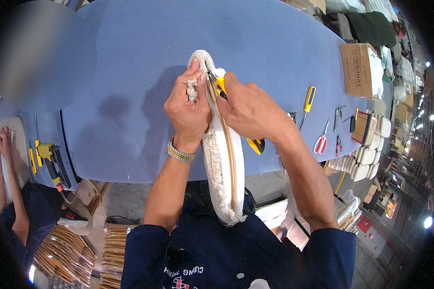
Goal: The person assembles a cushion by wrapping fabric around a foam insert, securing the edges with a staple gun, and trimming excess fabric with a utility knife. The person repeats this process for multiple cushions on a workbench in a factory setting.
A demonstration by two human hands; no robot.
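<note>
A long padded panel (219,173) with beige fleecy fabric, a white side and a wooden strip stands on edge between my body and the table. My left hand (190,98) is closed around its far end, thumb pressed on the fabric. A fabric tuft (191,90) pokes out between its fingers. My right hand (250,108) wraps a yellow-and-black handled tool (220,87), whose metal tip touches the fabric edge beside the wood; its exact kind is partly hidden. Below that hand shows a yellow-and-black piece (258,146); I cannot tell whether it belongs to the same tool.
On the blue table (275,43), to the right, lie a yellow screwdriver (309,100), red-handled scissors (320,143) and other small tools. A cardboard box (357,71) stands at the far right. At left, another person's hands (4,139) are near a yellow-and-black staple gun (47,151).
</note>
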